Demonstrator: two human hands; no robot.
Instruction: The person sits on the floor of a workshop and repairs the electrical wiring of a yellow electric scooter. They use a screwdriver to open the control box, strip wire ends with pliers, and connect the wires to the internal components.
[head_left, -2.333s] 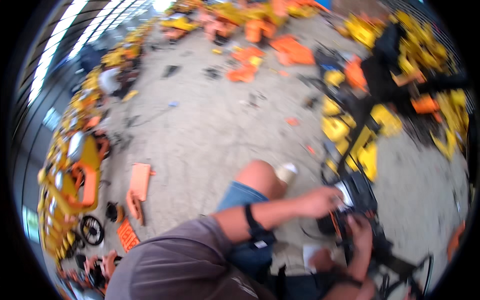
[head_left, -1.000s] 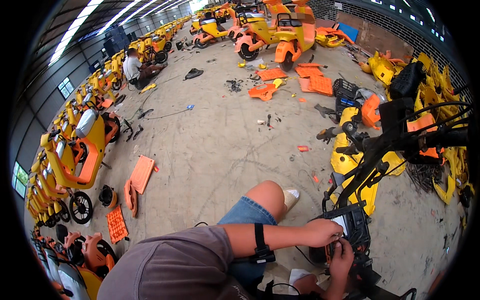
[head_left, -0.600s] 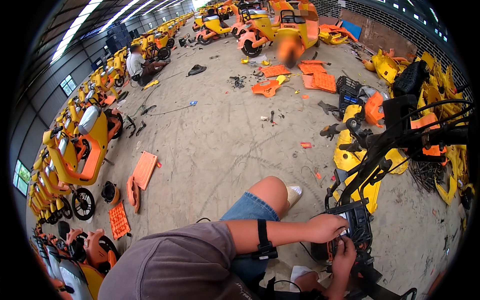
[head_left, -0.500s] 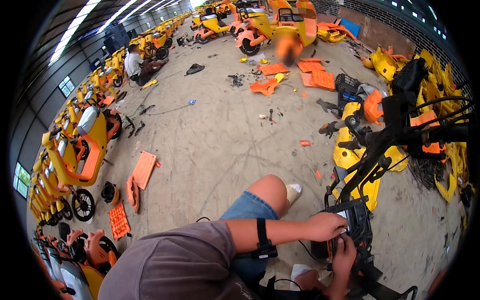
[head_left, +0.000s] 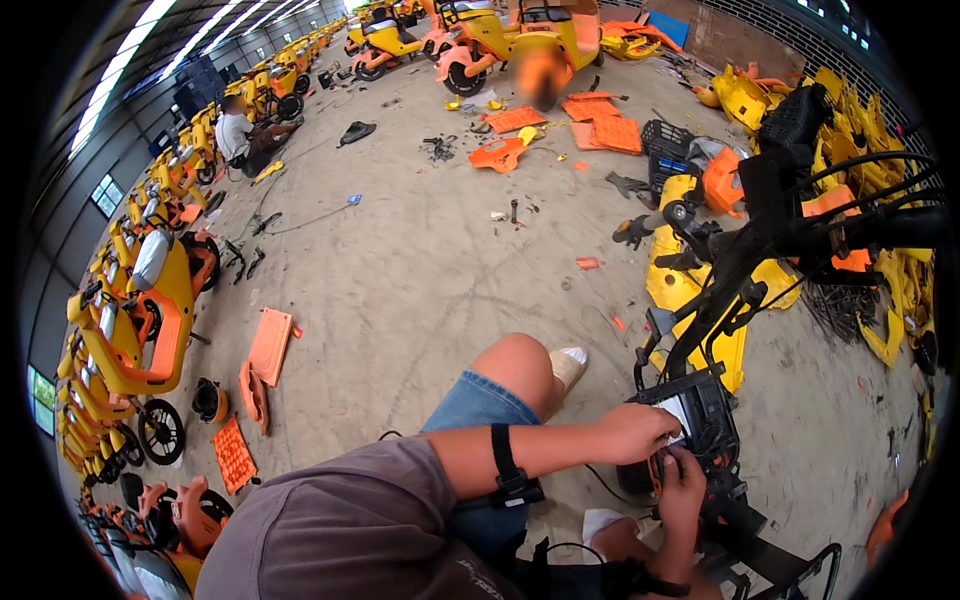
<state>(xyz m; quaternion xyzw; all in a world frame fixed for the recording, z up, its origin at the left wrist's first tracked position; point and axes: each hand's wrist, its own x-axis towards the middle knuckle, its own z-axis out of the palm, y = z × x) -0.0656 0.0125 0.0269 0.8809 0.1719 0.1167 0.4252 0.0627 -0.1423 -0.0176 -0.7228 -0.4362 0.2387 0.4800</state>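
Low at the right, the stripped black scooter frame [head_left: 752, 524] carries an open black box-like compartment [head_left: 713, 408] with a pale panel [head_left: 677, 417] in it. My left hand [head_left: 640, 433] reaches across to the compartment's near side, its fingers closed in a pinch. Just below, my right hand [head_left: 681, 492] comes up with bent fingers pressed together close to the left fingertips. What lies between the fingertips is too small and covered to make out. Reddish-orange wiring [head_left: 656, 472] shows beside the right fingers.
Handlebars with cables [head_left: 765, 225] rise on the right. Behind them lie yellow body panels [head_left: 690, 290] and a heap of yellow scrap [head_left: 830, 130]. Orange panels [head_left: 615, 134] litter the floor ahead. Yellow scooters [head_left: 150, 310] line the left, where another person [head_left: 240, 135] sits.
The whole view has shifted slightly, so the scene sits further left. Both hands stay together at the compartment, the right fingers slightly lower from the left ones, and more of the pale panel shows.
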